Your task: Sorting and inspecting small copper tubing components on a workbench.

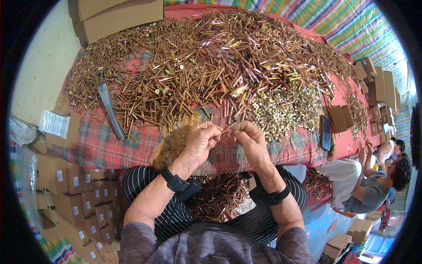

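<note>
A wide fisheye camera is looking out from the head of the person, facing steeply down and slightly forward; it is viewing the fingers from close above, near the middle, with the desk spreading beyond them; the lens is curving straight edges toward a dark round rim, while taking in boxes at left and a co-worker farther off at right.
</note>
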Tool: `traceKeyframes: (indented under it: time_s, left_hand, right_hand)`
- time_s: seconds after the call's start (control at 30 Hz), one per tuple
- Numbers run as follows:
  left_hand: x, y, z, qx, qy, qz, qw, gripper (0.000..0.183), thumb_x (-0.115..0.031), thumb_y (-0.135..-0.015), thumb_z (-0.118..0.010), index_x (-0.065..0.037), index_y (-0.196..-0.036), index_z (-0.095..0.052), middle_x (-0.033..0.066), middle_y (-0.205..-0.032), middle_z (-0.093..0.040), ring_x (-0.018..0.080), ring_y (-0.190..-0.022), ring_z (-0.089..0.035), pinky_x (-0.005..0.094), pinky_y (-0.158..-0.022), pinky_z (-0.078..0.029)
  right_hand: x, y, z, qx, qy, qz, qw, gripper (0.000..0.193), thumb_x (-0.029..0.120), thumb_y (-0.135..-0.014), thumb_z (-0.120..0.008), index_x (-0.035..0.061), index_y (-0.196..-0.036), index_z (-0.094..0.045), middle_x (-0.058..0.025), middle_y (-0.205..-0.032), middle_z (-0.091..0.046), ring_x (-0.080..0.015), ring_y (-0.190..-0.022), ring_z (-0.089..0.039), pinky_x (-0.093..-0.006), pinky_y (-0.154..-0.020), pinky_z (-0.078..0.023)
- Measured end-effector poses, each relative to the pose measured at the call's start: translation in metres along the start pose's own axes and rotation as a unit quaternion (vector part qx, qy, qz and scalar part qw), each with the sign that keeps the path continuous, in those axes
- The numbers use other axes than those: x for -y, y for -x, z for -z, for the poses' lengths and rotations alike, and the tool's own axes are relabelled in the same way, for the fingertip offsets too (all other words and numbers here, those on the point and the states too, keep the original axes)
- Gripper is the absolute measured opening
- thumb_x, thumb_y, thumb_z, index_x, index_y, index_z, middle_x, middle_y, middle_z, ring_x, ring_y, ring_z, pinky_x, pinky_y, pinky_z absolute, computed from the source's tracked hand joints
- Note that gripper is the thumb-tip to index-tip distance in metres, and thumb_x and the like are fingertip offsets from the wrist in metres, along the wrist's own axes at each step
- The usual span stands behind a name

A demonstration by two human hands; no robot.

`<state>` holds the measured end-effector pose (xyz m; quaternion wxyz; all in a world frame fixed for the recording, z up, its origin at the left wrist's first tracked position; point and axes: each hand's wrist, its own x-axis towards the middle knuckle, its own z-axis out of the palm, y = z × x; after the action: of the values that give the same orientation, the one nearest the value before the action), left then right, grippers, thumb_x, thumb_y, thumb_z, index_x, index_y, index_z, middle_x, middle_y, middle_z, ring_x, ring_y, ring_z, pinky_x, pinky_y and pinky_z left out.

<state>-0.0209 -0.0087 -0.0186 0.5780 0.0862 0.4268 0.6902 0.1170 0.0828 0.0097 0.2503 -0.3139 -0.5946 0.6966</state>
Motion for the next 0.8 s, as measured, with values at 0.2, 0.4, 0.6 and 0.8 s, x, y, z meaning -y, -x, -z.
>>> traceKeyframes:
  time_s: [0.2, 0.4, 0.6, 0.8]
  left_hand:
    - [0.008, 0.003, -0.005, -0.017, -0.015, 0.016, 1.0, 0.005, -0.007, -0.076, -0.058, -0.006, -0.081, -0.059, -0.0025, -0.068, -0.053, 0.0032, -0.057, -0.044, 0.0169, -0.048, -0.032]
    - [0.011, 0.001, -0.008, 0.03, -0.002, -0.026, 0.999, 0.021, -0.012, -0.081, -0.052, -0.004, -0.1, -0.056, 0.001, -0.087, -0.058, 0.011, -0.08, -0.055, 0.0253, -0.074, -0.046]
    - [0.016, 0.009, -0.009, 0.068, 0.104, 0.043, 0.991, 0.031, -0.014, -0.085, -0.044, 0.0, -0.111, -0.056, 0.0045, -0.103, -0.06, 0.0139, -0.096, -0.056, 0.029, -0.089, -0.045]
    - [0.019, 0.011, -0.01, 0.055, 0.108, 0.044, 0.992, 0.031, -0.018, -0.087, -0.046, -0.002, -0.112, -0.057, 0.0032, -0.105, -0.06, 0.0121, -0.097, -0.055, 0.0277, -0.089, -0.044]
  right_hand:
    - [-0.006, 0.008, -0.01, 0.04, -0.028, -0.013, 0.999, 0.009, 0.009, -0.089, -0.059, 0.001, -0.094, -0.059, 0.001, -0.08, -0.06, -0.0048, -0.07, -0.052, -0.0195, -0.062, -0.042]
    - [-0.003, 0.015, -0.019, 0.017, 0.004, 0.021, 1.0, 0.011, 0.007, -0.089, -0.059, -0.0001, -0.097, -0.06, -0.0003, -0.081, -0.062, -0.0064, -0.073, -0.055, -0.0207, -0.065, -0.045]
    - [0.012, 0.023, -0.031, -0.04, 0.254, 0.172, 0.951, 0.015, 0.005, -0.084, -0.062, 0.0003, -0.098, -0.061, -0.0087, -0.073, -0.062, -0.0112, -0.065, -0.057, -0.0262, -0.06, -0.047]
    - [0.003, 0.026, -0.029, -0.056, 0.26, 0.153, 0.952, 0.013, 0.007, -0.083, -0.064, 0.0002, -0.094, -0.06, -0.0116, -0.072, -0.061, -0.0127, -0.062, -0.057, -0.0283, -0.057, -0.046]
